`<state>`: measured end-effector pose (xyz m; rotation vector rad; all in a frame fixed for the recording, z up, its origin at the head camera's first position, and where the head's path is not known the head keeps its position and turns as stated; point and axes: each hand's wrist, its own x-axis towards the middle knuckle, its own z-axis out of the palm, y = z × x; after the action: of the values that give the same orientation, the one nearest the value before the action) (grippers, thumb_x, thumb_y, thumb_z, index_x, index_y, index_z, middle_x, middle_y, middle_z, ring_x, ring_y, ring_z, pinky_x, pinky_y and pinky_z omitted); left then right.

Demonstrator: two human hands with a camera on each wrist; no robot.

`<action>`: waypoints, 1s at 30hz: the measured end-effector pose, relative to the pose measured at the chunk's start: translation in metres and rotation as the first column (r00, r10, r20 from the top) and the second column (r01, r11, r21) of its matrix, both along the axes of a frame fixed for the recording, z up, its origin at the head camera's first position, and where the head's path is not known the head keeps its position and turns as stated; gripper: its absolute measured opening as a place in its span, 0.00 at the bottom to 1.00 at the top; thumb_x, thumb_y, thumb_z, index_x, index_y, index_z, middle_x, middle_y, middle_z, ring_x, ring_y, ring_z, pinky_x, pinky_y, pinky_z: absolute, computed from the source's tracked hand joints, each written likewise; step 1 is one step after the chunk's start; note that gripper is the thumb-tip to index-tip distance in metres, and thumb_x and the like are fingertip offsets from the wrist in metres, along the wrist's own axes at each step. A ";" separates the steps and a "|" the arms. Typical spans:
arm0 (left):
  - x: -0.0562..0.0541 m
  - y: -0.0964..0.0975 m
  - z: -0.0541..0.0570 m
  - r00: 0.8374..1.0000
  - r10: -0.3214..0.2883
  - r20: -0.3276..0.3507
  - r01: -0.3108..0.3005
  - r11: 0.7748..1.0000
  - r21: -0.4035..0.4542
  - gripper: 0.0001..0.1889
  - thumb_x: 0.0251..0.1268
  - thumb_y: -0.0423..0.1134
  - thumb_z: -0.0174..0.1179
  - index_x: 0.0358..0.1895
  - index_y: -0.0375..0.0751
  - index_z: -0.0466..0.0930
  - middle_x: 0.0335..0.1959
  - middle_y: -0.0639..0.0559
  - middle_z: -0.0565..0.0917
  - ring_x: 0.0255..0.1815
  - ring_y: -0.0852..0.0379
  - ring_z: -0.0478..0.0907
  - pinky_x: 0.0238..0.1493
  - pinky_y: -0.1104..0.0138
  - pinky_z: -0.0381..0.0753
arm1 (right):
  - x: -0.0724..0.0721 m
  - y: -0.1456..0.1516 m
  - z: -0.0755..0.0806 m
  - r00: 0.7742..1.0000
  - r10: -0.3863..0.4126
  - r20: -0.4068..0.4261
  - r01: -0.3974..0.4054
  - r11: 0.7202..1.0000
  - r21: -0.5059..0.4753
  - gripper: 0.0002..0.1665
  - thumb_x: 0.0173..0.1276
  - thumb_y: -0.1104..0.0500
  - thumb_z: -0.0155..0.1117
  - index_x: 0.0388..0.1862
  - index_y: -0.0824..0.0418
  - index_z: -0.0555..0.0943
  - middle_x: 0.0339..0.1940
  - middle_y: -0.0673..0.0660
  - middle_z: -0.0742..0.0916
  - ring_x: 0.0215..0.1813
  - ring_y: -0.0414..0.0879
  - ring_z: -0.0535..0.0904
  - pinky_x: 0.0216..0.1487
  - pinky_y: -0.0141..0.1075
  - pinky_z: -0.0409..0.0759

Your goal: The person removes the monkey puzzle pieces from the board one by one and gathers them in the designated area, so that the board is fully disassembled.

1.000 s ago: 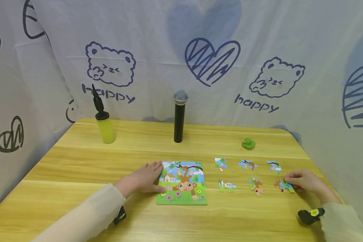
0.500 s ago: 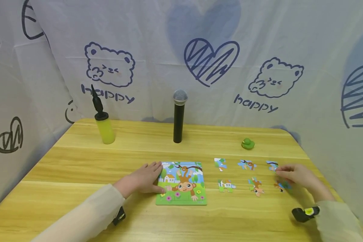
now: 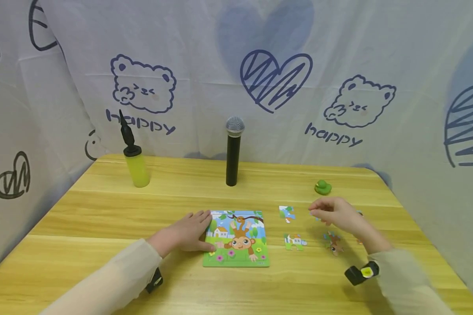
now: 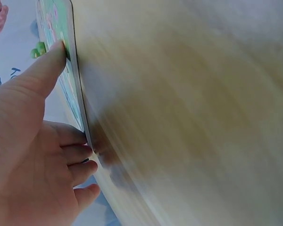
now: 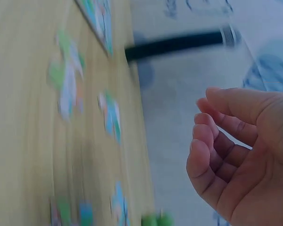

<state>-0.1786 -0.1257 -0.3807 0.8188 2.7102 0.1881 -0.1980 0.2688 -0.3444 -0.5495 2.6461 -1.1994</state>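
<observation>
My left hand point(image 3: 187, 234) rests at the left side of a square monkey jigsaw puzzle point(image 3: 238, 240). In the left wrist view its thumb point(image 4: 54, 59) lies on the board's top, with the other fingers by the edge. My right hand point(image 3: 339, 214) hovers over the loose jigsaw pieces, fingers loosely curled and nothing between them in the right wrist view. Left of it lie a sky piece point(image 3: 287, 213) and a house piece point(image 3: 294, 242). Below it is a monkey-face piece point(image 3: 333, 245). Pieces behind the right hand and wrist are mostly hidden.
A black microphone point(image 3: 232, 159) stands upright behind the puzzle. At the back left is a yellow hand pump point(image 3: 137, 169), and a green toy duck point(image 3: 322, 187) sits at the back right. A printed white cloth point(image 3: 205, 87) hangs behind the wooden table point(image 3: 102, 210).
My right hand has moved left from the rightmost pieces, passing the upper right one, and is now above the middle pieces. The left hand stays on the puzzle.
</observation>
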 end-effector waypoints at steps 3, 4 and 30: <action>0.000 -0.001 0.001 1.000 -0.003 0.008 0.002 1.000 0.013 0.47 0.59 0.61 0.54 0.68 0.25 0.52 0.70 0.34 0.51 0.70 0.39 0.47 0.68 0.50 0.46 | 0.000 -0.026 0.000 0.996 0.088 -0.020 -0.088 0.996 -0.008 0.13 0.68 0.56 0.57 0.43 0.66 0.79 0.28 0.56 0.80 0.26 0.47 0.71 0.26 0.39 0.77; 0.000 -0.002 0.001 1.000 -0.003 0.010 0.003 1.000 0.018 0.47 0.59 0.61 0.54 0.68 0.25 0.52 0.70 0.34 0.51 0.70 0.39 0.47 0.68 0.50 0.46 | 0.001 -0.035 0.000 0.993 0.115 -0.021 -0.115 0.993 -0.012 0.12 0.68 0.56 0.57 0.42 0.65 0.80 0.27 0.55 0.79 0.25 0.46 0.71 0.25 0.39 0.77; 0.018 -0.015 0.003 0.999 -0.039 0.021 0.038 0.997 0.062 0.54 0.49 0.66 0.58 0.69 0.28 0.50 0.71 0.37 0.49 0.70 0.40 0.46 0.68 0.51 0.45 | 0.027 -0.194 -0.039 0.884 0.466 -0.021 -0.441 0.850 0.288 0.27 0.57 0.56 0.69 0.53 0.67 0.75 0.25 0.44 0.76 0.27 0.34 0.69 0.31 0.25 0.72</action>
<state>-0.1610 -0.1412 -0.3775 0.8806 2.6779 0.2709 -0.1706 0.0746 -0.3838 -1.1190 2.4796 -0.6660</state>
